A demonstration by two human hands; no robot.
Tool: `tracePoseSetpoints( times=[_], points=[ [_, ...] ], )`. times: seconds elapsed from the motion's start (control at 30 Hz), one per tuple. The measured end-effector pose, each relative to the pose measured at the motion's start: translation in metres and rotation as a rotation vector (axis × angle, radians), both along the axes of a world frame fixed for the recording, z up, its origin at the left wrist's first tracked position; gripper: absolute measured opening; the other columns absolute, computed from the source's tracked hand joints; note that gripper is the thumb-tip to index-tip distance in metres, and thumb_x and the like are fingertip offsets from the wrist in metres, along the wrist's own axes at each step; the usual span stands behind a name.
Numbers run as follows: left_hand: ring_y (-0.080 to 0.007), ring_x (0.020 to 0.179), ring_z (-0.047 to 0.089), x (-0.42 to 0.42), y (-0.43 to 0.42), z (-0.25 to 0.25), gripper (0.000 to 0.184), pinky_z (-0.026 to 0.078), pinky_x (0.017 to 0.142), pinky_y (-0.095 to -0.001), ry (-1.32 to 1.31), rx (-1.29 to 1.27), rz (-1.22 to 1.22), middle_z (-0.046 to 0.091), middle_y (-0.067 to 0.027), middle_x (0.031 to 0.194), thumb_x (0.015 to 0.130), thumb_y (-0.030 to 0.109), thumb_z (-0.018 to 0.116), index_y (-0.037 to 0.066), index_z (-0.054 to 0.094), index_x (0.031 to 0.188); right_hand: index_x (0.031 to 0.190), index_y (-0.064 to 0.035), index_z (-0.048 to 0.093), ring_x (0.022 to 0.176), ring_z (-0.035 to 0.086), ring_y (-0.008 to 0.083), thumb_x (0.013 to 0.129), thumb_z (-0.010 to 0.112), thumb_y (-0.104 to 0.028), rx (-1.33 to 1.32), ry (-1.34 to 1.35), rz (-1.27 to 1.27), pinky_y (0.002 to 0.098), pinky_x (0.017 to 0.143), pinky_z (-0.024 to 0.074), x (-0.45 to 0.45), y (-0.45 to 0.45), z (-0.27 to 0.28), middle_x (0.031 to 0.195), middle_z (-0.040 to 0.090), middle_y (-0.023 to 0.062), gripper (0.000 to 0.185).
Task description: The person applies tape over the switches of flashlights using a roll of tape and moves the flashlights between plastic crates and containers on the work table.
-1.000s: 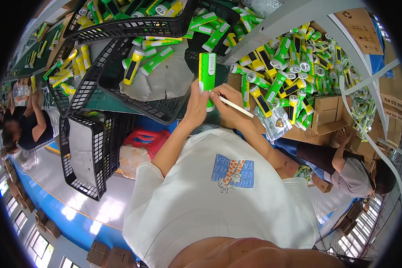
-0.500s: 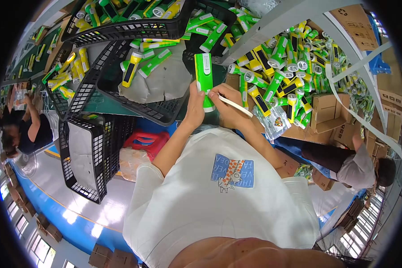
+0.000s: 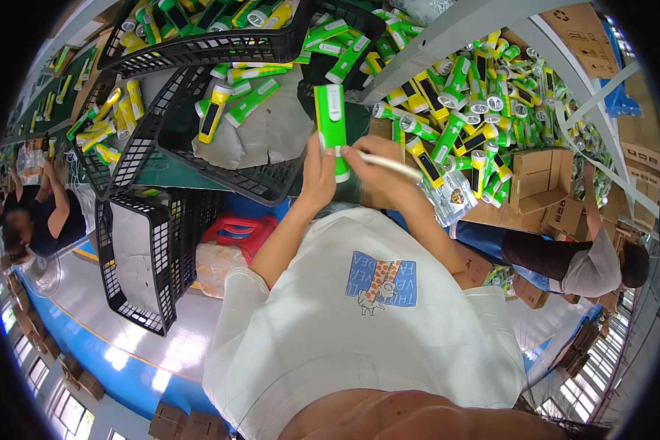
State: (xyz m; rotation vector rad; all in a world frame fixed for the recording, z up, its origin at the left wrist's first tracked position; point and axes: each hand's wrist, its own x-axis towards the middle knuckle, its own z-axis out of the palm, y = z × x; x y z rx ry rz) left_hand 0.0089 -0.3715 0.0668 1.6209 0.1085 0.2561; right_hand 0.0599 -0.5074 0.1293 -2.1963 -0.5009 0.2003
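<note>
A green flashlight (image 3: 332,117) with a yellow edge and a white switch strip stands upright in front of my chest. My left hand (image 3: 318,176) is closed round its lower left side. In my right hand (image 3: 380,174), somewhat blurred, a slim white pen-like stick (image 3: 393,164) is gripped; its exact kind is unclear. The stick's near end points at the flashlight's lower front, and whether it touches there I cannot tell. Just behind the left hand lies a black crate (image 3: 249,187) lined with grey sheet, with several flashlights on it.
A black crate (image 3: 198,62) full of flashlights stands at the upper left. Many more are heaped at the right beside an open cardboard box (image 3: 539,180). A grey metal post (image 3: 433,55) slants between them. A red stool (image 3: 242,233) is below; people work at both sides.
The flashlight has shifted slightly left and turned a little in my left hand. My right hand and the white stick have moved slightly, blurred by motion.
</note>
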Motion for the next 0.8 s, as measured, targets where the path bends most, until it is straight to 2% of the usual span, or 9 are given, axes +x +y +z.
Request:
tracePoseSetpoints(
  times=[0.03, 0.07, 0.1, 0.17, 0.2, 0.5, 0.63, 0.73, 0.8],
  points=[
    [-0.0239, 0.088, 0.056, 0.001, 0.002, 0.001, 0.034, 0.044, 0.078, -0.0337, 0.013, -0.047, 0.023, 0.055, -0.0156, 0.099, 0.094, 0.016, 0.037, 0.0, 0.036, 0.124, 0.062, -0.0003, 0.059, 0.055, 0.054, 0.0144, 0.08, 0.066, -0.032, -0.082, 0.128, -0.092, 0.0295, 0.049, 0.0409, 0.007, -0.007, -0.002, 0.059, 0.056, 0.0081, 0.036],
    [-0.0201, 0.08, 0.057, 0.001, 0.005, -0.004, 0.03, 0.045, 0.071, -0.0315, 0.056, -0.146, -0.001, 0.056, -0.0128, 0.095, 0.095, 0.017, 0.036, 0.001, 0.039, 0.121, 0.07, -0.0018, 0.061, 0.06, 0.055, 0.0101, 0.082, 0.064, -0.031, -0.187, 0.359, -0.058, 0.027, 0.053, 0.0423, 0.016, -0.017, 0.011, 0.062, 0.058, 0.0052, 0.032],
    [-0.0201, 0.08, 0.057, 0.002, 0.005, -0.007, 0.03, 0.045, 0.071, -0.0315, 0.055, -0.146, 0.002, 0.056, -0.0128, 0.095, 0.095, 0.017, 0.036, 0.001, 0.039, 0.121, 0.07, -0.0018, 0.061, 0.06, 0.055, 0.0101, 0.082, 0.064, -0.031, -0.187, 0.357, -0.055, 0.027, 0.053, 0.0423, 0.021, -0.022, 0.007, 0.062, 0.058, 0.0052, 0.032],
    [-0.0167, 0.081, 0.059, 0.0, 0.003, -0.009, 0.029, 0.048, 0.072, -0.0294, 0.094, -0.273, -0.077, 0.056, -0.0125, 0.102, 0.095, 0.017, 0.032, 0.002, 0.04, 0.118, 0.08, -0.0037, 0.062, 0.066, 0.056, 0.0101, 0.085, 0.061, -0.028, 0.384, 0.758, 0.023, 0.0246, 0.06, 0.0441, 0.024, -0.029, -0.011, 0.069, 0.059, 0.0027, 0.024],
    [-0.0167, 0.081, 0.059, 0.001, 0.002, -0.008, 0.029, 0.048, 0.072, -0.0294, 0.091, -0.272, -0.074, 0.056, -0.0125, 0.102, 0.095, 0.017, 0.032, 0.002, 0.04, 0.118, 0.087, -0.0045, 0.061, 0.07, 0.057, 0.0106, 0.088, 0.058, -0.023, 0.469, 0.806, 0.013, 0.0236, 0.066, 0.0448, 0.024, -0.03, -0.021, 0.077, 0.06, 0.0022, 0.019],
    [-0.0215, 0.081, 0.06, -0.009, 0.005, -0.005, 0.04, 0.051, 0.074, -0.0353, 0.314, -0.858, -0.188, 0.057, -0.0148, 0.102, 0.092, 0.025, 0.029, 0.001, 0.042, 0.121, 0.08, -0.0025, 0.062, 0.068, 0.056, 0.0084, 0.087, 0.06, -0.021, 0.497, 0.764, 0.151, 0.0207, 0.061, 0.0425, 0.022, -0.023, -0.031, 0.074, 0.06, 0.0027, 0.02],
    [-0.0224, 0.082, 0.059, -0.017, 0.008, 0.011, 0.042, 0.051, 0.073, -0.0365, 0.406, -1.011, -0.08, 0.057, -0.0151, 0.103, 0.091, 0.026, 0.029, 0.001, 0.042, 0.123, 0.079, -0.0006, 0.062, 0.066, 0.055, 0.0101, 0.086, 0.06, -0.017, 0.499, 0.79, 0.22, 0.0228, 0.061, 0.0431, 0.025, -0.014, -0.042, 0.072, 0.059, 0.0039, 0.018],
    [-0.0224, 0.078, 0.061, -0.027, 0.013, 0.004, 0.045, 0.051, 0.072, -0.036, 0.33, -1.086, -0.108, 0.06, -0.0146, 0.096, 0.093, 0.036, 0.033, 0.001, 0.045, 0.119, 0.08, -0.0007, 0.062, 0.066, 0.055, 0.0117, 0.086, 0.057, -0.014, 0.481, 0.801, 0.292, 0.025, 0.063, 0.0437, 0.025, -0.004, -0.045, 0.071, 0.059, 0.0052, 0.015],
    [-0.0199, 0.077, 0.061, -0.04, 0.028, 0.005, 0.042, 0.051, 0.07, -0.0331, 0.296, -1.096, 0.067, 0.061, -0.0128, 0.09, 0.095, 0.037, 0.037, 0.002, 0.045, 0.116, 0.086, 0.0002, 0.064, 0.066, 0.056, 0.0116, 0.09, 0.054, -0.016, 0.467, 0.761, 0.458, 0.0241, 0.061, 0.0458, 0.031, -0.003, -0.071, 0.075, 0.061, 0.0038, 0.019]
  ],
)
